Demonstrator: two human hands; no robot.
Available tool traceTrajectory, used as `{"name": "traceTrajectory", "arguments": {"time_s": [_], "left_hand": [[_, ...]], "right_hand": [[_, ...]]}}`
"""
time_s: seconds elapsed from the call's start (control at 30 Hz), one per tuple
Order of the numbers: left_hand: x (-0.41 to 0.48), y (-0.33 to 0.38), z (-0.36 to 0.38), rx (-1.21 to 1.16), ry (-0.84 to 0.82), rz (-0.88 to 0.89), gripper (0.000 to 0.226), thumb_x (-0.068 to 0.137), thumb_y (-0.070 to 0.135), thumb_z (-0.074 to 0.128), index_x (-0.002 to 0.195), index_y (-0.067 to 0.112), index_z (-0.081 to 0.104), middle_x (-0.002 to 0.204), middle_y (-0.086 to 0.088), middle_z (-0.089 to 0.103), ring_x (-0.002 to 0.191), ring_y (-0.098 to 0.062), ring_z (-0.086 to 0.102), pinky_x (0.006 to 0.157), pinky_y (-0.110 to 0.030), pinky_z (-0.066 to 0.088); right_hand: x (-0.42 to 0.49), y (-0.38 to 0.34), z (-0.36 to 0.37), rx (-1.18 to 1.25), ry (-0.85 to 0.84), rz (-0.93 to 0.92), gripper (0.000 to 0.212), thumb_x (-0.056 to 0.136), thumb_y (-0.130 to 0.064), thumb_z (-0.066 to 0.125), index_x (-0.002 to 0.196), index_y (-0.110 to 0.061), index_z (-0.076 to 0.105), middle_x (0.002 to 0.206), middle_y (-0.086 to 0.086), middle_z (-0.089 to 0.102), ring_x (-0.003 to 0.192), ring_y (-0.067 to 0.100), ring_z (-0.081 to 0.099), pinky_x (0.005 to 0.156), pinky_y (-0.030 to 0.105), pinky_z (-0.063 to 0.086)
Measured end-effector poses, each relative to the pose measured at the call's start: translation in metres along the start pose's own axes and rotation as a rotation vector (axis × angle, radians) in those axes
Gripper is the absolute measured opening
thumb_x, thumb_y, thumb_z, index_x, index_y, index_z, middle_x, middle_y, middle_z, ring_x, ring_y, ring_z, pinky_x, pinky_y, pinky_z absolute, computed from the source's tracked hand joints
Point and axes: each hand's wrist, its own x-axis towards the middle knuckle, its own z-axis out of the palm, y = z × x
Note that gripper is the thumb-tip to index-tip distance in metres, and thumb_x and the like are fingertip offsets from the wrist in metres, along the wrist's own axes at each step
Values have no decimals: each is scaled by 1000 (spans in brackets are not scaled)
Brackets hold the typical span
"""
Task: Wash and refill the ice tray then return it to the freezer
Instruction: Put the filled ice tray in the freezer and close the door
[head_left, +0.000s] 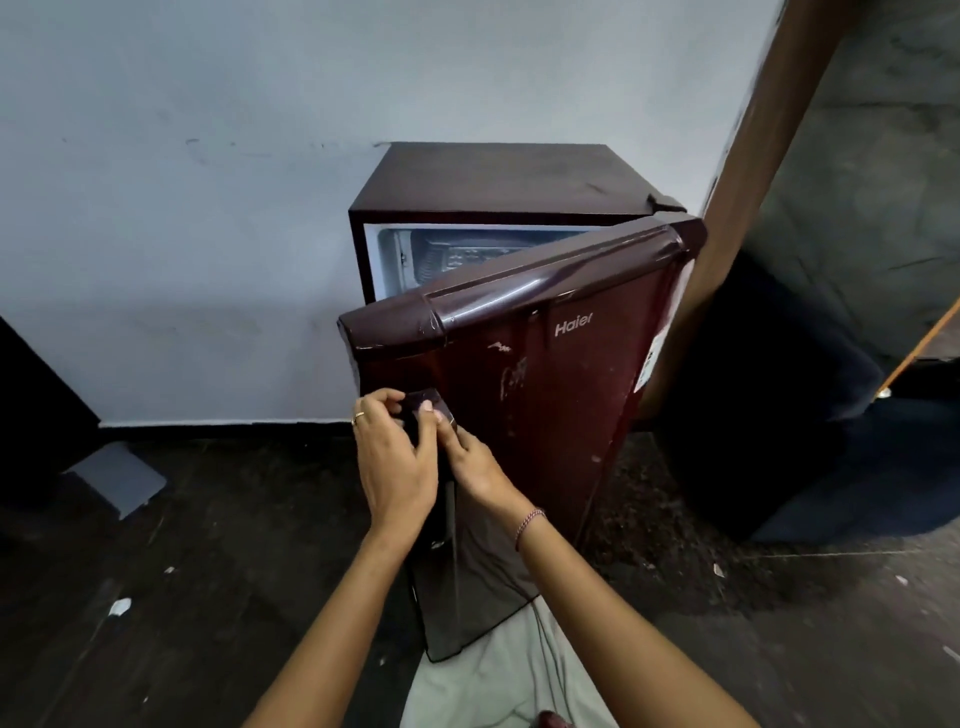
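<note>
A small maroon fridge (493, 179) stands against the pale wall, its door (550, 374) swung partly open toward me. Through the gap at the top I see the white freezer compartment (457, 254) with a ridged, frosty surface inside; no ice tray can be made out clearly. Both hands are at the door's left edge. My left hand (395, 457) curls around the dark door handle (423, 408), a ring on one finger. Beside it, my right hand (475, 462) pinches the same handle from the right, a bracelet on its wrist.
A dark floor with bits of litter (120, 607) spreads around the fridge. A grey flat panel (117, 480) lies at the left by the wall. A brown post (748, 171) and a dark bulky object (779, 415) stand close on the right of the door.
</note>
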Motion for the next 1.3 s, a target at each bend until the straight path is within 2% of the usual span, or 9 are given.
{"name": "traceTrajectory", "arguments": {"time_s": [0.13, 0.23, 0.3, 0.4, 0.53, 0.8, 1.03, 1.13, 1.3], "left_hand": [[24, -29, 11, -108, -72, -136, 34, 88, 43, 56, 106, 19, 43, 98, 1, 54, 81, -12, 55, 70, -26, 45], [45, -51, 18, -177, -163, -209, 44, 86, 48, 54, 113, 15, 43, 96, 8, 56, 81, 0, 56, 68, -12, 44], [61, -62, 18, -243, -234, -224, 48, 82, 51, 51, 114, 16, 44, 93, 17, 56, 82, 10, 57, 67, -3, 43], [84, -85, 16, -269, -391, -176, 43, 80, 49, 54, 114, 23, 49, 100, 21, 60, 93, 16, 58, 75, 1, 42], [103, -114, 23, -260, -506, -145, 26, 85, 23, 64, 111, 22, 61, 96, 19, 67, 95, 3, 65, 75, -6, 48], [144, -142, 40, -282, -521, -97, 23, 85, 11, 65, 108, 17, 63, 96, 13, 67, 91, 7, 65, 73, -7, 49], [186, -161, 57, -291, -570, -37, 27, 84, 19, 64, 110, 15, 63, 95, 16, 67, 92, 7, 64, 73, -7, 49], [207, -164, 62, -293, -607, -13, 23, 84, 18, 64, 105, 25, 61, 89, 23, 68, 91, 10, 64, 71, -5, 48], [217, -171, 65, -312, -632, 41, 23, 83, 33, 61, 103, 44, 56, 99, 33, 65, 94, 9, 63, 73, -5, 48]], "right_hand": [[34, 5, 5, 133, -145, -65, 82, 77, -69, 36, 142, -18, 40, 145, -3, 42, 133, 5, 35, 107, 15, 26], [62, 24, 11, 7, -238, -26, 48, 92, -49, 43, 131, -22, 48, 131, -5, 52, 122, 4, 46, 90, 2, 35], [80, 39, 14, -99, -273, 6, 41, 94, -36, 52, 131, -20, 48, 129, 0, 56, 116, 7, 52, 81, -1, 38], [105, 56, 21, -189, -282, -24, 51, 91, -24, 61, 137, -11, 42, 134, 8, 54, 124, 16, 50, 97, 15, 40], [142, 67, 31, -334, -283, -71, 52, 91, -23, 61, 135, -4, 42, 131, 15, 56, 123, 26, 52, 103, 35, 41], [192, 73, 40, -451, -176, -86, 38, 93, -23, 58, 125, -4, 50, 112, 15, 65, 105, 27, 63, 87, 32, 48], [231, 60, 44, -486, -112, -49, 39, 92, -22, 60, 125, -4, 51, 110, 17, 67, 103, 29, 64, 89, 36, 49], [246, 52, 42, -488, -94, -32, 41, 92, -20, 59, 128, -3, 50, 114, 18, 66, 107, 30, 62, 92, 38, 48], [254, 56, 42, -481, -91, -21, 42, 92, -20, 59, 129, -5, 49, 113, 16, 66, 108, 28, 63, 92, 40, 49]]}}
